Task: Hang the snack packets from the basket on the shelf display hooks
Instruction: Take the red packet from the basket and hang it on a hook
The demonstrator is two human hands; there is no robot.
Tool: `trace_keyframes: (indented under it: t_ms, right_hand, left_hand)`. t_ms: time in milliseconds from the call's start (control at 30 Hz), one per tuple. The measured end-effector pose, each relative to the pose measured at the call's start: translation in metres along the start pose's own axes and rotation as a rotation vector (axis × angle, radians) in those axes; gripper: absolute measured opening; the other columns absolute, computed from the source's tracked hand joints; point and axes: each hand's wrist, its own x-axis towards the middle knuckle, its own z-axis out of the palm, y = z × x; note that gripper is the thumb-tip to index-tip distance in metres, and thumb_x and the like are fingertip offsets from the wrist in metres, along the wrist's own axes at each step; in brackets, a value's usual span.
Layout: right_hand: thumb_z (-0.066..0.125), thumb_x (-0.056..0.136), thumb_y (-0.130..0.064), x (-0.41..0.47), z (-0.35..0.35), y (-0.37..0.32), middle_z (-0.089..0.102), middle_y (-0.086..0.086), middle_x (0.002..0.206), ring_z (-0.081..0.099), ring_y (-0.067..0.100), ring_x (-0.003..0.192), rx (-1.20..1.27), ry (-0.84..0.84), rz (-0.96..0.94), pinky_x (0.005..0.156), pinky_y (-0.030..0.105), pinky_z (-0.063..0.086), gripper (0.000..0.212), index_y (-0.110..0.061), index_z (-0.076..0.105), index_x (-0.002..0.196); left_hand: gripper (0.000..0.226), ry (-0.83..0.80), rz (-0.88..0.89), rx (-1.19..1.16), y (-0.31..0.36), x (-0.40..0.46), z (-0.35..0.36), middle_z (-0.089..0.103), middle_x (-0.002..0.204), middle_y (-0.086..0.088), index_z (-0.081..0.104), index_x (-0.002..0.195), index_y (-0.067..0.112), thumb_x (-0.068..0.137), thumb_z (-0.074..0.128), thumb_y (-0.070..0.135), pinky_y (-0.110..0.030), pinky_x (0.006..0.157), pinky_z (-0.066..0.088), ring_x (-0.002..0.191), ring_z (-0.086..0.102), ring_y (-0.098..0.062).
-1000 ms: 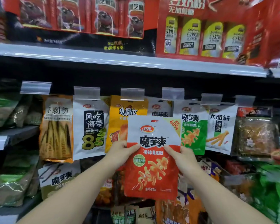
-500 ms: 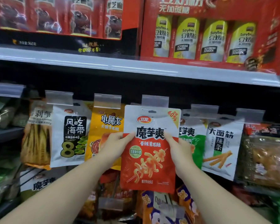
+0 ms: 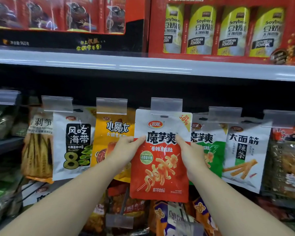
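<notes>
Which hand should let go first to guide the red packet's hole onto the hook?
Probably the right hand: its fingertips sit nearer the red packet's top centre. The left hand grips the edge and can support it.

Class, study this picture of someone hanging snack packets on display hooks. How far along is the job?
Looks done: neighbouring hooks already carry packets, such as the seaweed packet and the yellow packet. In hand: the left hand and right hand hold the red packet, its top at the clear tag of the middle hook. Left: whether it is hooked cannot be told; releasing remains. The basket is out of view.
</notes>
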Motion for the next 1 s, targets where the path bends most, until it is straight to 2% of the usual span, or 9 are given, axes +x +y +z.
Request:
trace_keyframes:
  t_ms: [267,333,400,533,667,767,833,900,1000]
  right_hand:
    - [0.062,0.085,-0.050,-0.001,-0.001,-0.005,0.071,0.024,0.083,0.068,0.040,0.072,-0.043,0.005,-0.123,0.067,0.040,0.053,0.046,-0.005,0.066,0.078]
    - [0.063,0.085,-0.050,-0.002,0.000,-0.008,0.071,0.021,0.077,0.069,0.037,0.071,-0.040,0.010,-0.119,0.067,0.042,0.054,0.047,-0.004,0.065,0.075]
    - [0.064,0.083,-0.053,-0.002,0.000,-0.008,0.065,0.016,0.070,0.063,0.030,0.064,-0.030,0.015,-0.118,0.064,0.037,0.049,0.043,-0.012,0.061,0.071]
    - [0.063,0.071,-0.065,0.000,0.002,-0.004,0.057,0.012,0.069,0.056,0.023,0.063,-0.027,0.045,-0.121,0.064,0.035,0.044,0.051,-0.015,0.057,0.074]
    - [0.063,0.057,-0.072,0.002,0.001,-0.002,0.055,0.011,0.072,0.055,0.024,0.066,-0.004,0.065,-0.062,0.071,0.042,0.053,0.059,-0.018,0.055,0.077]
    - [0.062,0.051,-0.073,0.005,0.000,0.000,0.057,0.012,0.073,0.056,0.025,0.066,0.008,0.057,-0.038,0.080,0.055,0.053,0.062,-0.019,0.055,0.081]
    - [0.062,0.050,-0.074,0.006,0.000,0.000,0.058,0.012,0.073,0.057,0.026,0.066,0.002,0.059,-0.040,0.075,0.051,0.055,0.064,-0.018,0.054,0.080]
    - [0.061,0.050,-0.075,0.007,0.001,-0.002,0.056,0.012,0.072,0.056,0.025,0.066,-0.006,0.061,-0.053,0.068,0.040,0.048,0.064,-0.017,0.052,0.076]
    - [0.061,0.055,-0.074,0.010,0.004,-0.002,0.053,0.011,0.070,0.053,0.023,0.064,-0.030,0.059,-0.055,0.066,0.037,0.041,0.060,-0.017,0.049,0.072]
  left_hand:
    - [0.033,0.027,0.103,-0.088,-0.006,0.009,-0.002,0.076,0.080,-0.005,0.070,0.091,0.005,0.092,0.058,0.036,-0.028,0.059,0.056,0.073,0.074,-0.019]
    - [0.033,0.026,0.112,-0.114,-0.008,0.009,-0.003,0.076,0.081,-0.006,0.069,0.090,0.004,0.093,0.058,0.035,-0.030,0.061,0.057,0.076,0.074,-0.022]
    - [0.034,0.025,0.112,-0.127,-0.007,0.010,-0.003,0.076,0.082,-0.007,0.069,0.092,0.002,0.093,0.058,0.034,-0.033,0.066,0.059,0.076,0.074,-0.022]
    - [0.035,0.022,0.137,-0.150,-0.001,0.011,-0.005,0.077,0.085,-0.010,0.072,0.091,0.001,0.092,0.059,0.034,-0.041,0.076,0.060,0.080,0.074,-0.028]
    - [0.034,0.018,0.159,-0.111,0.003,0.012,-0.001,0.077,0.081,-0.009,0.071,0.084,0.003,0.092,0.060,0.035,-0.039,0.070,0.061,0.075,0.074,-0.026]
    - [0.031,0.019,0.118,-0.115,0.003,0.011,0.004,0.077,0.076,-0.006,0.069,0.074,0.013,0.093,0.059,0.036,-0.025,0.051,0.056,0.067,0.074,-0.018]
    - [0.031,0.039,0.103,-0.123,0.003,0.012,0.006,0.077,0.075,-0.003,0.068,0.073,0.016,0.093,0.058,0.037,-0.021,0.048,0.052,0.065,0.074,-0.015]
    - [0.031,0.054,0.093,-0.133,0.003,0.013,0.007,0.077,0.077,-0.003,0.068,0.075,0.016,0.093,0.057,0.038,-0.023,0.052,0.052,0.067,0.074,-0.016]
    - [0.032,0.080,0.081,-0.133,0.002,0.015,0.008,0.077,0.077,-0.004,0.065,0.070,0.018,0.093,0.057,0.038,-0.026,0.055,0.053,0.068,0.074,-0.018]
